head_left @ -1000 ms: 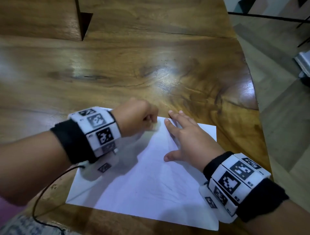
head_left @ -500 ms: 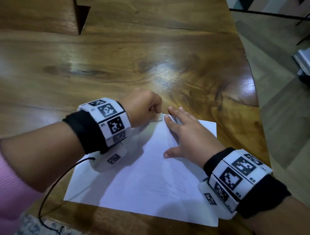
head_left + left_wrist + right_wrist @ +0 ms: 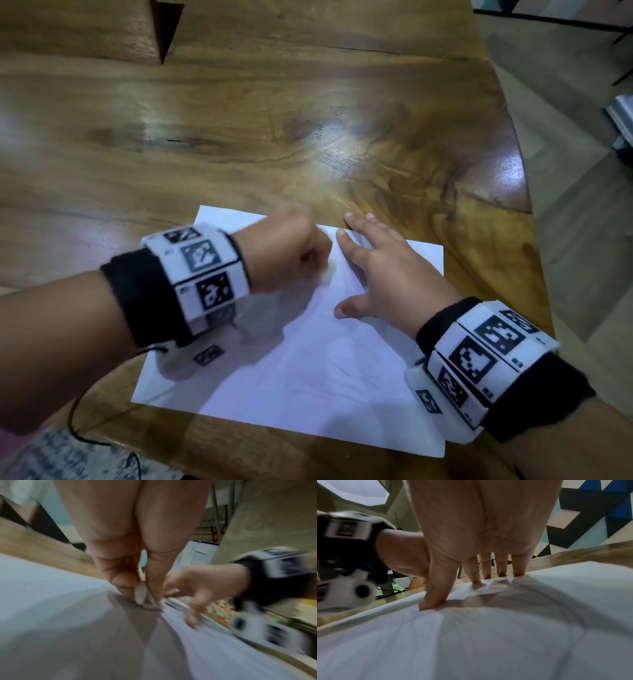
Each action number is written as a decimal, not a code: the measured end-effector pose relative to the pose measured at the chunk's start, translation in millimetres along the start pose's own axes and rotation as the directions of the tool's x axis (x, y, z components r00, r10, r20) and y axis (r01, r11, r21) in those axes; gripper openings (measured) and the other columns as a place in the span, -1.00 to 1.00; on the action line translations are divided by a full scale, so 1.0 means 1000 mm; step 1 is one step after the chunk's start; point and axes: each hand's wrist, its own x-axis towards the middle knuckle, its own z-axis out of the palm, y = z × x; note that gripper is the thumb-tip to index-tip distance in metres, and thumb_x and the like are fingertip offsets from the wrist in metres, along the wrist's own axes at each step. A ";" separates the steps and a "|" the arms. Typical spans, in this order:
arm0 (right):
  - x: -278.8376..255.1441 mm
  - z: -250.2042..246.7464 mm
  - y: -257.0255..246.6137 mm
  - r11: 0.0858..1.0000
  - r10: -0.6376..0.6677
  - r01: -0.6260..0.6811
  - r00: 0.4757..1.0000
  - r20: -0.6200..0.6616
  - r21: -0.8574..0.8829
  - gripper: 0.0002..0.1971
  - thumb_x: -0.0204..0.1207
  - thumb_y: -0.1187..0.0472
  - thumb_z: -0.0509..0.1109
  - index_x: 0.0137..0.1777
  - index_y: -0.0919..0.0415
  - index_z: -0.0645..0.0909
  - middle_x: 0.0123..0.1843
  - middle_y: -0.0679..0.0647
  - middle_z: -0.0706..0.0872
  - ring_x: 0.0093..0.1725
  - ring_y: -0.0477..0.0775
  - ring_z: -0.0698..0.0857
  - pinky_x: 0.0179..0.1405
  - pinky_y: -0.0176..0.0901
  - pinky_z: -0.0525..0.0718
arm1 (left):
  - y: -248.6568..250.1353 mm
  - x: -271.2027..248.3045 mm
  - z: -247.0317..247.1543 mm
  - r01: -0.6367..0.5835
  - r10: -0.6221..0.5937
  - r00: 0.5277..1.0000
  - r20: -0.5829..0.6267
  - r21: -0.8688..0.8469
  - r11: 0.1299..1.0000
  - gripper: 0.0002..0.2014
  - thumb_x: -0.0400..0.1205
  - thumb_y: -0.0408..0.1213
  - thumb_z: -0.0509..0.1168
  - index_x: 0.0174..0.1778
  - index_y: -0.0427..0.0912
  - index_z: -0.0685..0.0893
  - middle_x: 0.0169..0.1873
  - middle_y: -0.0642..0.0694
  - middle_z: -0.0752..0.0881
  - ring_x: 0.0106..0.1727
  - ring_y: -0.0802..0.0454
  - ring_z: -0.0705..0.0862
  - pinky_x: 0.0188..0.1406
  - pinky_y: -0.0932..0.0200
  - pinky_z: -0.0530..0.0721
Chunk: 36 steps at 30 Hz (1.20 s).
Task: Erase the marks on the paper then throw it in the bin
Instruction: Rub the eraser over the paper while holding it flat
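Observation:
A white sheet of paper (image 3: 308, 377) lies on the wooden table (image 3: 239, 137) near its front edge, with faint pencil marks across its middle. My left hand (image 3: 291, 253) is a fist over the paper's far part and pinches a small pale eraser (image 3: 141, 593) whose end touches the sheet (image 3: 68, 615). My right hand (image 3: 376, 270) lies flat beside it, fingers (image 3: 475, 569) straight and spread, pressing the paper (image 3: 488, 635) down near its far edge. No bin shows in any view.
Bare wood stretches beyond the paper. A dark triangular notch (image 3: 166, 27) cuts into the table at the far left. The table's curved right edge (image 3: 524, 192) drops to a tiled floor. A black cable (image 3: 73, 421) runs from my left wrist.
My left fist with the eraser has slid back and forth over the paper's far part; it now sits slightly nearer me than half a second ago. The right hand has stayed flat on the sheet.

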 end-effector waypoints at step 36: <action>-0.002 -0.002 -0.001 1.000 -0.011 0.011 1.000 0.004 -0.008 0.02 0.34 -0.15 0.49 0.66 0.07 -0.05 0.69 -0.10 -0.23 0.66 -0.03 -0.25 0.64 -0.11 -0.07 | -0.009 -0.004 0.001 0.017 -0.017 0.993 -0.119 0.002 1.000 -0.94 0.45 -0.30 0.38 -0.33 -0.16 0.68 -0.44 0.01 0.55 -0.42 0.05 0.46 -0.44 0.40 0.34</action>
